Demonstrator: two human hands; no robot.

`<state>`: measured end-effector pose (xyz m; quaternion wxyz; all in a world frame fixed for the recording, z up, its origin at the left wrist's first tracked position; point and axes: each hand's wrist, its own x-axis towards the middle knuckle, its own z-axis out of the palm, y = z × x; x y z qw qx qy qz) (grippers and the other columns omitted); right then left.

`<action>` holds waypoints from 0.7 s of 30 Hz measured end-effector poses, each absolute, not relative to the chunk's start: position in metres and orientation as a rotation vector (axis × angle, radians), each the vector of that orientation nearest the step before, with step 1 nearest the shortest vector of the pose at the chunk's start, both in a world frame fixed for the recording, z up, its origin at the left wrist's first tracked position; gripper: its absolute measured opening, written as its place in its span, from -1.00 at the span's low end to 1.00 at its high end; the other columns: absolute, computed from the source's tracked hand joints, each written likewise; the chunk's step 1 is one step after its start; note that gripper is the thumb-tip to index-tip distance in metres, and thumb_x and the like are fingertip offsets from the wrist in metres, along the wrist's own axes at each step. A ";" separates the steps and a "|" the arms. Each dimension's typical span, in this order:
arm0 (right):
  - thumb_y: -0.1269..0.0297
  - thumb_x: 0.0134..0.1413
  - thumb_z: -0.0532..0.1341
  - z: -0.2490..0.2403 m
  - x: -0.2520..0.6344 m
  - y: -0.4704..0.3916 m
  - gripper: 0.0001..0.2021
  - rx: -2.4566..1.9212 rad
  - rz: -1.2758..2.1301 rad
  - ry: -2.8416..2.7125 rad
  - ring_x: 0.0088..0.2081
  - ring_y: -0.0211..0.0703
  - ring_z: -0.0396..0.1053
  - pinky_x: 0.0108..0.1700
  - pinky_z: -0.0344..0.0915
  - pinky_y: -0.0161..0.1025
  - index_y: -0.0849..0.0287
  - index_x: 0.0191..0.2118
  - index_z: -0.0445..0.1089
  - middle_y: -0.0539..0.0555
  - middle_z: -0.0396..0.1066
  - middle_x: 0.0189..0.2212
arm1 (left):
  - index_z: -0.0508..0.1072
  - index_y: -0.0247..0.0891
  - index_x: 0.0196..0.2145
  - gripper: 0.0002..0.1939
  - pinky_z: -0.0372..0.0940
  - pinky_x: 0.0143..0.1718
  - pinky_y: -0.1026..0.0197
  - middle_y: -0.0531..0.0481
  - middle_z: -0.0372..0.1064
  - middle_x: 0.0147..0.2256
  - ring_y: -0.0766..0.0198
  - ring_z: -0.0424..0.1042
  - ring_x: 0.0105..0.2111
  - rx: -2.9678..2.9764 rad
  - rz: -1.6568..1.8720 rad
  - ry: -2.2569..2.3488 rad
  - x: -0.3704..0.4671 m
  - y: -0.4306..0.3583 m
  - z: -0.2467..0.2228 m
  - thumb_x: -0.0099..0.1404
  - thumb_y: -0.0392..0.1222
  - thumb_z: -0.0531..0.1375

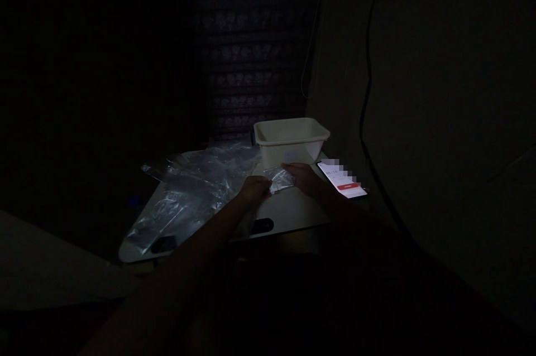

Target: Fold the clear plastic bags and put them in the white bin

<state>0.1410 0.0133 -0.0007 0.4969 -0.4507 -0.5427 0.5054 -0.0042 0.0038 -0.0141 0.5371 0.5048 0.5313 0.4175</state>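
Observation:
A small folded piece of clear plastic (280,179) is held between my two hands, just in front of a pale tub. My left hand (255,187) grips its left edge with the fingers closed. At its right edge, my right hand (302,176) pinches it with the thumb and fingers together. Loose, crumpled clear plastic bags (192,183) spread over the left side of the white table (288,211), to the left of my left hand. The room is dark, so finger detail is faint.
The pale rectangular tub (291,141) stands at the table's back. A lit phone (343,179) lies at the right edge. Dark oval openings (262,226) show near the front edge. A black cable (368,77) hangs along the right wall.

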 end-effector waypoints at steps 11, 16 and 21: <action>0.23 -0.31 0.17 -0.004 0.135 0.018 -0.81 -1.231 1.170 -1.236 -0.56 -0.30 0.24 -0.50 0.18 -0.33 0.22 -0.47 0.28 -0.03 0.27 -0.59 | 0.34 -0.35 -0.62 -0.90 0.15 -0.55 0.36 0.10 0.26 -0.65 0.46 0.23 -0.64 1.100 1.287 1.117 -0.002 0.008 -0.016 -0.15 -0.24 0.15; 0.32 -0.27 0.18 -0.013 0.133 0.023 -0.73 -1.344 0.592 -1.719 -0.23 -0.17 0.27 -0.17 0.15 -0.19 0.15 -0.30 0.33 0.03 0.36 -0.33 | 0.35 -0.35 -0.64 -0.91 0.15 -0.56 0.35 0.10 0.25 -0.68 0.44 0.22 -0.65 1.208 1.253 1.198 -0.003 0.010 -0.018 -0.15 -0.26 0.13; 0.26 -0.14 0.09 -0.010 0.130 0.019 -0.86 -1.446 0.381 -2.035 -0.26 -0.18 0.30 -0.12 0.09 -0.12 0.11 -0.48 0.38 -0.02 0.41 -0.39 | 0.35 -0.35 -0.66 -0.91 0.09 -0.63 0.37 0.11 0.22 -0.71 0.46 0.17 -0.69 1.336 1.211 1.284 -0.003 0.011 -0.023 -0.13 -0.26 0.11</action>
